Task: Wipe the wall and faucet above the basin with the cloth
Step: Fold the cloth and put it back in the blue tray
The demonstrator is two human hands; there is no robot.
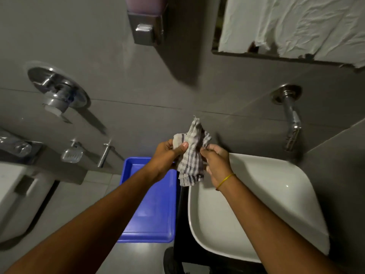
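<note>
A grey-and-white checked cloth [191, 155] hangs bunched between both my hands, in front of the grey tiled wall [150, 91]. My left hand [167, 158] pinches its upper left part with thumb on top. My right hand [217, 163], with a yellow band at the wrist, grips its right edge. The cloth is held just left of the white basin [266, 204]. A chrome faucet [291, 123] juts from the wall above the basin's far right, well apart from the cloth.
A blue plastic bin [152, 210] stands on the floor left of the basin. A soap dispenser [147, 26] and a mirror covered with white paper [292, 26] hang on the wall above. Chrome shower fittings [57, 91], a soap dish [71, 154] and a toilet [19, 198] are at left.
</note>
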